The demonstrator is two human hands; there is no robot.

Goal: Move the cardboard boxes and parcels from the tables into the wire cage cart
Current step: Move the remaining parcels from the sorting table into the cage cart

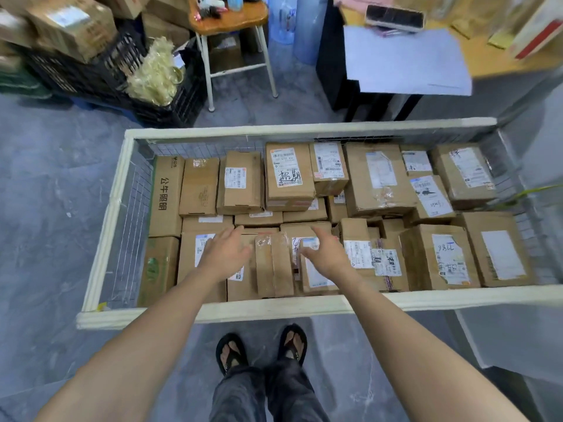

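Your boxes (198, 193) are matt brown cardboard with paper labels (285, 166) and glossy tape (263, 240). The cart (213, 309) has thin metal wire walls; the stool seat (237, 18) is glossy wood.

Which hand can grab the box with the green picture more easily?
Left hand, probably: the green-printed box stands at the left end of the cart, nearer it; the right hand would cross over.

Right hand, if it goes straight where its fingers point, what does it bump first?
Probably the cardboard box just ahead of the right hand, inside the wire cage cart. Depth is unclear, so it might touch the labelled parcel under its palm first.
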